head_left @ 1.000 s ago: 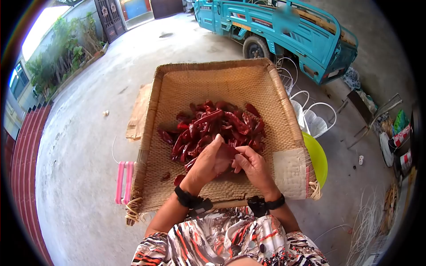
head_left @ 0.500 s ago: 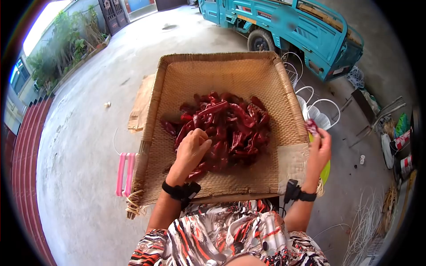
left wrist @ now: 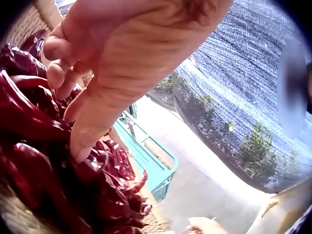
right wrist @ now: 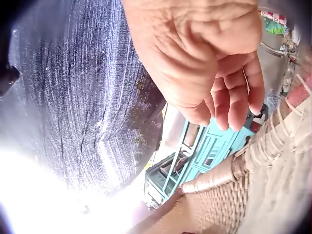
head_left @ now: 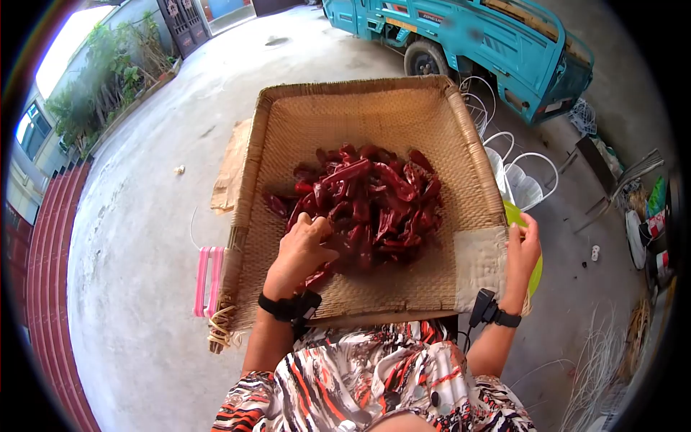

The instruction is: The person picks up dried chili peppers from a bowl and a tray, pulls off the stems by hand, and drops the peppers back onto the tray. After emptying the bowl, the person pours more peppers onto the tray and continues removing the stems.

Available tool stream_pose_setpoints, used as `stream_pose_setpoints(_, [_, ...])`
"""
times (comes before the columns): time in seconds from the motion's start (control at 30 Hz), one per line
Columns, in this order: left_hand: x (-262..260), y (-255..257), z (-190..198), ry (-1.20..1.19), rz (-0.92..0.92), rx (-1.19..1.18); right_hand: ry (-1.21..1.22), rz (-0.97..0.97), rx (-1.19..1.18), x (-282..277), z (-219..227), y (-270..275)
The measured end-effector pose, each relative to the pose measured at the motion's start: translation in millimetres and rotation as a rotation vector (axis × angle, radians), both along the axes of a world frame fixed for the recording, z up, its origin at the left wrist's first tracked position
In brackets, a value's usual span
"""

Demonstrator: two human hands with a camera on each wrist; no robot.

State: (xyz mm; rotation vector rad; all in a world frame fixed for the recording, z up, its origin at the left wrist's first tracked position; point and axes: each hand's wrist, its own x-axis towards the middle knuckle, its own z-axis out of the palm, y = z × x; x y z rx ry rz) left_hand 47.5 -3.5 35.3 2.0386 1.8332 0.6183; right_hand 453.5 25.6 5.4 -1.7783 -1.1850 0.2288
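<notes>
Dark red dried peppers (head_left: 371, 201) lie heaped in a woven basket (head_left: 353, 115). At the heap's near left side is the left hand (head_left: 299, 252), its fingers loosely bent. In the left wrist view, glossy peppers (left wrist: 29, 114) surround that hand (left wrist: 129, 58); its thumb reaches down to one, and no pepper shows gripped. The right hand (head_left: 523, 252) is over the basket's right rim, beside a yellow-green basin (head_left: 535, 277). The right wrist view shows this hand (right wrist: 195, 58) with relaxed, slightly bent fingers and nothing in them.
White handled containers (head_left: 527, 189) stand right of the basket, with a teal cargo vehicle (head_left: 489, 45) behind. A pink-striped object (head_left: 209, 281) is by the basket's left side, near flat cardboard (head_left: 229, 173). Loose white strands (head_left: 594, 367) lie at lower right.
The hands were together over the peppers, then parted. The right hand moved right with a pepper piece, which is gone from its fingers now. The left hand shifted slightly left and down.
</notes>
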Motion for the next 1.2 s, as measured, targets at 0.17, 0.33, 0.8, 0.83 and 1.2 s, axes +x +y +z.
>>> stream_pose_setpoints(0.17, [-10, 4, -14, 0.14, -0.027, 0.088, 0.12, 0.387, -0.026, -70, 32, -15])
stream_pose_setpoints(0.33, [-1, 3, 3, -0.155, -0.068, 0.12, 0.243, 0.899, -0.033, -129, 40, -22])
stream_pose_setpoints(0.8, [17, -8, 15, -0.753, -0.227, -0.272, 0.692, 0.933, -0.084, -170, 20, -7])
stream_pose_setpoints(0.83, [16, -5, 8, -0.856, -0.222, -0.332, 0.715, 0.945, -0.12, -170, 16, -6])
stream_pose_setpoints(1.2, [13, -6, -8, -1.161, -0.278, -0.424, 0.792, 1.011, -0.22, -166, 10, -8])
